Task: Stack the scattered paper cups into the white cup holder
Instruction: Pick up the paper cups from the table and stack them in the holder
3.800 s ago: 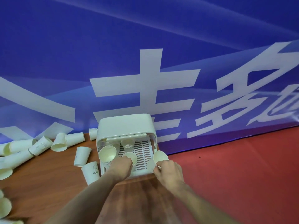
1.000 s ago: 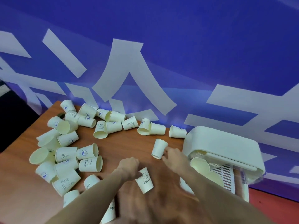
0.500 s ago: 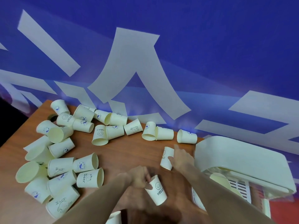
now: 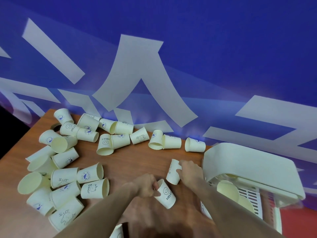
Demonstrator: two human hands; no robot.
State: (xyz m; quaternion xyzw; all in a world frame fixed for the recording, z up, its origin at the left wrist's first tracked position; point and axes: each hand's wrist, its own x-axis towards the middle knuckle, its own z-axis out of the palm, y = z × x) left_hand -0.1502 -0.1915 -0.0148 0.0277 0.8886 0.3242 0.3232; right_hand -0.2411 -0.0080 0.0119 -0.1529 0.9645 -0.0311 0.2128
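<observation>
My left hand (image 4: 145, 185) grips a paper cup printed with a smiley and HELLO (image 4: 166, 194), upside down at the table's middle. My right hand (image 4: 190, 170) holds a second upside-down paper cup (image 4: 173, 172) just beyond it. The white cup holder (image 4: 248, 170) lies at the right with its lid up; several cups (image 4: 227, 190) rest inside on its slatted tray. Many scattered paper cups (image 4: 68, 169) lie on their sides across the left half of the wooden table (image 4: 137, 160).
A row of toppled cups (image 4: 164, 140) lines the table's back edge against the blue banner wall (image 4: 171, 57). The table's left edge drops into dark floor (image 4: 10, 127). One more cup (image 4: 118, 231) shows at the bottom edge. Red floor (image 4: 298, 220) lies right.
Both hands left the holder and came over to the loose cups. In the last half second each hand has closed round its upside-down cup; the view shifted slightly.
</observation>
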